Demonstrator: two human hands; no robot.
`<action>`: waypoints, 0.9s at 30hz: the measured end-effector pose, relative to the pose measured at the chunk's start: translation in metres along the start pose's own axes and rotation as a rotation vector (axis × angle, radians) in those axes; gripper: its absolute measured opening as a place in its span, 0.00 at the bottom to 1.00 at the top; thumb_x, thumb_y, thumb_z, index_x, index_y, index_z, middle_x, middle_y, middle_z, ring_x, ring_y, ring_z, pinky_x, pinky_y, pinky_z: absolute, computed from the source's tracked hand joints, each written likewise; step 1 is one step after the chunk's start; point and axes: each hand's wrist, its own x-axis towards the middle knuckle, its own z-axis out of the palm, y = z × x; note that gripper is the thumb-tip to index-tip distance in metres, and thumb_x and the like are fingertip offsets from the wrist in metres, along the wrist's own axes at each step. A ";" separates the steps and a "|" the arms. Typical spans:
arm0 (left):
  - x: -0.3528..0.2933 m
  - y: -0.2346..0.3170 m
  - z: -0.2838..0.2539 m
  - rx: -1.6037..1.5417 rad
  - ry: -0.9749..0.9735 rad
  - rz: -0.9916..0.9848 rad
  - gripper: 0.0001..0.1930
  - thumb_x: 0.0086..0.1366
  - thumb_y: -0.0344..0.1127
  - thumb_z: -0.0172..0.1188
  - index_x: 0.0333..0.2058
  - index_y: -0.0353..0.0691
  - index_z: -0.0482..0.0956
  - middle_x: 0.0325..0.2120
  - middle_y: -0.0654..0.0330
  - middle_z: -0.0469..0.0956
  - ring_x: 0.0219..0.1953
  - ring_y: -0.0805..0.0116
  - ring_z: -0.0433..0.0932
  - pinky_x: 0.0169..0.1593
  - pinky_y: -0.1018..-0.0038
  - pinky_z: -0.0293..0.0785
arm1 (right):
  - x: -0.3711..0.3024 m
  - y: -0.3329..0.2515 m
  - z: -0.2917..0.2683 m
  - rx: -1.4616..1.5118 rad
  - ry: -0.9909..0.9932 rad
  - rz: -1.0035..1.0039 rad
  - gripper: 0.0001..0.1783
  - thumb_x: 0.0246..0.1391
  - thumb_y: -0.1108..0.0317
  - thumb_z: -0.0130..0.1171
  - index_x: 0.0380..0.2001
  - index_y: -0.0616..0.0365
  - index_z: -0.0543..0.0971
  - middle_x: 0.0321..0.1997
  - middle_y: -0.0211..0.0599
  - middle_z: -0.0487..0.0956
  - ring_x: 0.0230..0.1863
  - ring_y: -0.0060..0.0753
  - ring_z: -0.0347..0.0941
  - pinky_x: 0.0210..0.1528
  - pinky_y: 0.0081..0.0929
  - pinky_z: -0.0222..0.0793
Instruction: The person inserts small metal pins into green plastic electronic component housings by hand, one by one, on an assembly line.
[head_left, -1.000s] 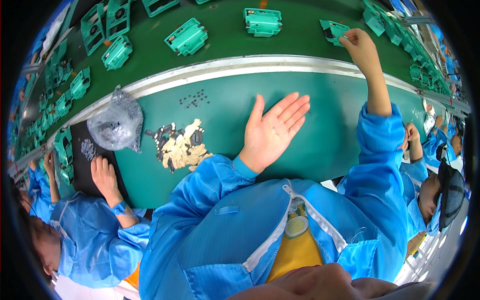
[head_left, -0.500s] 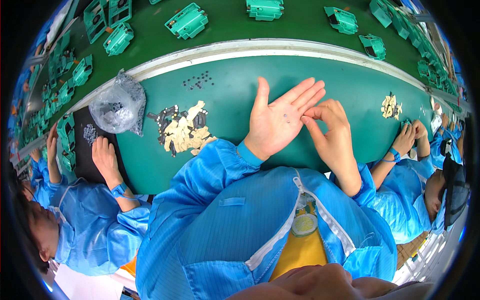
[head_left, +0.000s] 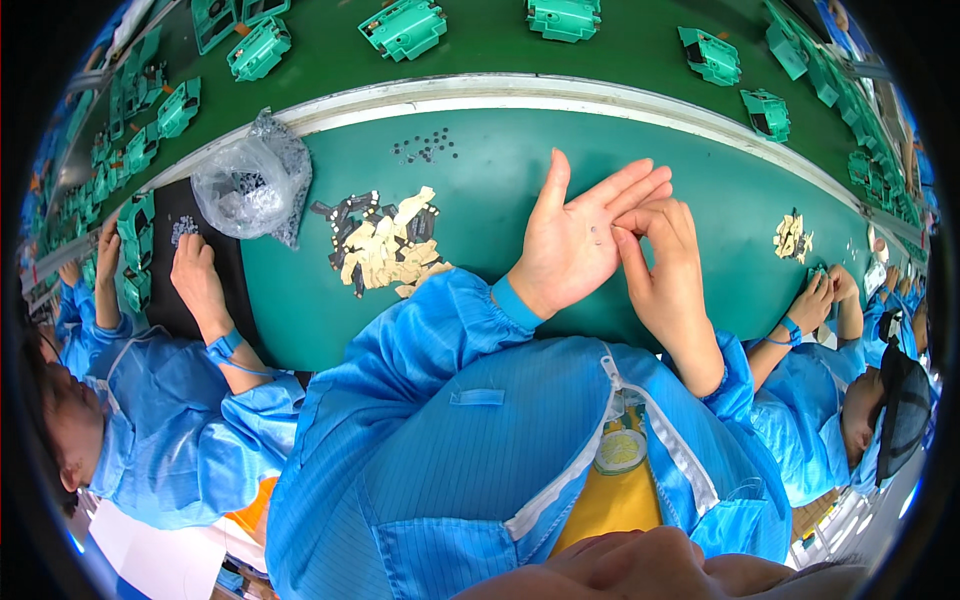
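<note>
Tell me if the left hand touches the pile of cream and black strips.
Apart: the head view shows green mat between the left hand and the pile of strips.

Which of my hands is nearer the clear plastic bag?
Left. Your left hand is to the right of the clear plastic bag, palm up; your right hand is farther right, fingertips close to the left palm.

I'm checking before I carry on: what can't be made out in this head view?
Specks on the left hand: head view, too small to identify.
Whether the right hand holds anything: head view, its fingers hide it.
Plastic bag, lower contents: head view, obscured by crinkled plastic.
Green housing: head view, top cut off by upper edge.
</note>
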 end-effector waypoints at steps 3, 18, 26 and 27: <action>0.000 0.002 0.000 -0.007 -0.005 -0.001 0.50 0.66 0.73 0.32 0.67 0.29 0.50 0.69 0.44 0.49 0.72 0.53 0.46 0.73 0.59 0.42 | 0.001 -0.003 -0.002 0.014 -0.026 -0.010 0.08 0.47 0.80 0.62 0.32 0.61 0.76 0.33 0.40 0.73 0.36 0.44 0.68 0.39 0.36 0.64; -0.001 0.001 -0.002 0.067 -0.008 -0.011 0.50 0.66 0.73 0.30 0.67 0.29 0.51 0.69 0.44 0.50 0.72 0.53 0.46 0.73 0.59 0.44 | -0.001 -0.009 0.004 0.048 -0.025 0.014 0.08 0.46 0.81 0.62 0.30 0.62 0.76 0.32 0.39 0.72 0.36 0.42 0.67 0.39 0.34 0.64; -0.002 0.003 0.003 0.070 0.022 -0.009 0.50 0.66 0.74 0.29 0.67 0.29 0.51 0.69 0.44 0.51 0.72 0.53 0.47 0.73 0.59 0.44 | 0.001 -0.012 0.003 0.028 -0.068 -0.028 0.08 0.45 0.80 0.63 0.31 0.62 0.76 0.33 0.40 0.72 0.35 0.43 0.67 0.38 0.35 0.65; -0.002 0.002 0.002 0.080 0.023 -0.003 0.50 0.66 0.74 0.29 0.67 0.29 0.51 0.69 0.44 0.51 0.72 0.54 0.47 0.73 0.59 0.44 | 0.000 -0.010 0.004 0.014 -0.067 -0.039 0.08 0.45 0.80 0.63 0.31 0.62 0.76 0.33 0.41 0.72 0.35 0.44 0.67 0.38 0.36 0.65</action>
